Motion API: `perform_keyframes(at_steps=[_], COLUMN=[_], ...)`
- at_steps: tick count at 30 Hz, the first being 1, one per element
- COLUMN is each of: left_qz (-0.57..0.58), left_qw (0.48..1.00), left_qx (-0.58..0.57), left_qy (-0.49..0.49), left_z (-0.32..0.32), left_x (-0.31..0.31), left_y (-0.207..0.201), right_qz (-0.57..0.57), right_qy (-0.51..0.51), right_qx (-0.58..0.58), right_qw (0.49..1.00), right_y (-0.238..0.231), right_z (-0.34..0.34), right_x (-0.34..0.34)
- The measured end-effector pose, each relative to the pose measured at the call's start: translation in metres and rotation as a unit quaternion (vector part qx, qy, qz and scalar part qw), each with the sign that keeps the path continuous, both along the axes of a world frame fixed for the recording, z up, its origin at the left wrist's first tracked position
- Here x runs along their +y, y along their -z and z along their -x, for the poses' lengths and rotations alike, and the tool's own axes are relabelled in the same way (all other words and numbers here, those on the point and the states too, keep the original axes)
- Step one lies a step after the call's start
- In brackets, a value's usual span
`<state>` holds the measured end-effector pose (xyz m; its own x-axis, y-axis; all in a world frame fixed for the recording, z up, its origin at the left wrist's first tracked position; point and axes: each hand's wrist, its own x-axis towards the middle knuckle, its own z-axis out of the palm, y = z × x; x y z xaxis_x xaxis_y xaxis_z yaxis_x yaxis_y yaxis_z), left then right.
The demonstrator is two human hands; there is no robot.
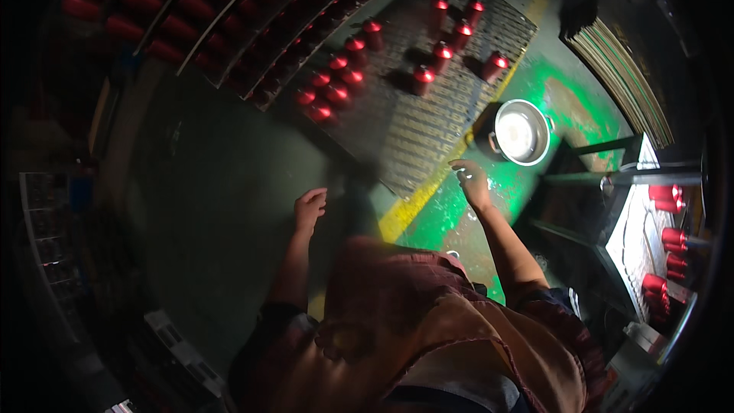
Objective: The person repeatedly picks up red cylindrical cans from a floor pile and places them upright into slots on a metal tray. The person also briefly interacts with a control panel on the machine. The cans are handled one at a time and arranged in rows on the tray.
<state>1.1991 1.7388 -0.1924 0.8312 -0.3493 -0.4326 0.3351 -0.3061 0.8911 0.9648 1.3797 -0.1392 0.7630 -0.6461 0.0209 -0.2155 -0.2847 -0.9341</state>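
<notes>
Nothing is held by my left hand (310, 209), which hangs over the dark floor with its fingers loosely bent and partly apart. My right hand (472, 182) is empty too, its fingers stretched leftward near the board's near corner. Beyond both hands, a patterned flat board (424, 134) lies on the floor. Several shiny red metal cylinders with tapered tops, such as this cylinder (423, 79), stand upright on it. A tighter cluster, including one cylinder (319, 110), stands along its left side. Past my right hand sits a round two-handled metal pot (522, 132), pale inside.
Stacked rows of red cylinders (195, 6) fill the far left. A brightly lit bench (638, 237) with more red cylinders stands at right. Behind the pot lean stacked sheets (623, 76). A yellow line (413, 206) crosses the green-painted floor (443, 218).
</notes>
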Motion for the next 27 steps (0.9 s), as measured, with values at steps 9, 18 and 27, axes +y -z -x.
perform_keyframes(at_steps=[9,18,27], left_qz=[-0.098,-0.139,-0.087], left_qw=[0.888,0.845,0.877], left_qx=[-0.371,-0.485,-0.455], left_qy=[0.252,0.176,0.125], left_z=[-0.306,-0.348,-0.357], left_x=[-0.075,-0.172,-0.181], left_y=[0.049,0.114,0.137], right_qz=[0.23,0.395,0.363], right_qy=[-0.118,-0.144,-0.096], right_qx=[0.085,0.121,0.067], right_qw=[0.962,0.899,0.924], right_y=[0.04,0.12,0.149], right_z=[-0.346,-0.546,-0.559], right_x=[0.031,-0.041,-0.06])
